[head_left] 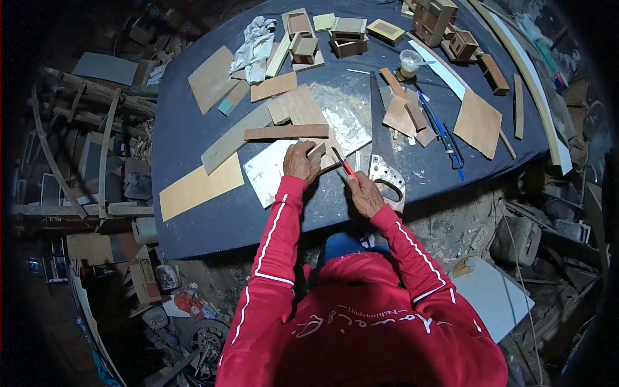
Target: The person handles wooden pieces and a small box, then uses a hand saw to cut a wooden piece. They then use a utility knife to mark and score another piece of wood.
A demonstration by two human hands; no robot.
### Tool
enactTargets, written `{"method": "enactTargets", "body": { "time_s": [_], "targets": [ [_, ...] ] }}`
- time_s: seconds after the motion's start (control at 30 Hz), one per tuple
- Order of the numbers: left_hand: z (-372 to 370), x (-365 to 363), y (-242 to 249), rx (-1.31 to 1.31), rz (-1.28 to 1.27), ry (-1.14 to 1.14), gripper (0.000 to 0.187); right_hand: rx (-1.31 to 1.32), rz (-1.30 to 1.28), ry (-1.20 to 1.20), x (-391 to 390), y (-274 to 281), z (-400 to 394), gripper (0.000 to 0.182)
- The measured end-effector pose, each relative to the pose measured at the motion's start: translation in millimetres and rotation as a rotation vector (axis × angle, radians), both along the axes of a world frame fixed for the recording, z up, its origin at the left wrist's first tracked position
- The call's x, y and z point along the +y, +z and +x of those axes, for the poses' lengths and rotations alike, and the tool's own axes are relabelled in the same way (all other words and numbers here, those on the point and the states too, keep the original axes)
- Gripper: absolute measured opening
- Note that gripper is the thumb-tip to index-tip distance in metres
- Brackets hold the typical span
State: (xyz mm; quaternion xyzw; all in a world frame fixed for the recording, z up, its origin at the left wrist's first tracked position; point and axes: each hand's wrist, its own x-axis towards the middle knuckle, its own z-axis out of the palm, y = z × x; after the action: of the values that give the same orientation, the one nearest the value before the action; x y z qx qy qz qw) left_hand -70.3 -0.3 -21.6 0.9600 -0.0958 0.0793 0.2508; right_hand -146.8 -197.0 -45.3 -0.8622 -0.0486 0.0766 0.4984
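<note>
My left hand (302, 161) is closed around a small wooden block (316, 151), held over the white-smeared board (264, 173) on the table. My right hand (367, 195) grips a slim tool with a red handle (349, 169); its narrow dark blade points up and left, its tip close to the wood near my left fingers. Just beyond my left hand lies a reddish-brown wood strip (287, 132), across a plywood piece (298, 106). Beside my right hand is a handsaw, its pale, spotted handle (389, 177) partly behind my wrist.
Small wooden boxes (349, 32), a white rag (256, 48) and a plastic cup (410, 62) stand at the table's back. A blue clamp-like tool (445, 133) and a plywood square (478, 122) lie right. A light plywood panel (201, 188) is left. Scrap clutters the floor.
</note>
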Motion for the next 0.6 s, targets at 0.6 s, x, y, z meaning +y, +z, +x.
{"method": "enactTargets", "body": {
  "time_s": [0.6],
  "targets": [
    [4, 13, 3, -0.016, -0.127, -0.133, 0.022, -0.148, -0.186, 0.082, 13, -1, 10, 0.014]
  ]
}}
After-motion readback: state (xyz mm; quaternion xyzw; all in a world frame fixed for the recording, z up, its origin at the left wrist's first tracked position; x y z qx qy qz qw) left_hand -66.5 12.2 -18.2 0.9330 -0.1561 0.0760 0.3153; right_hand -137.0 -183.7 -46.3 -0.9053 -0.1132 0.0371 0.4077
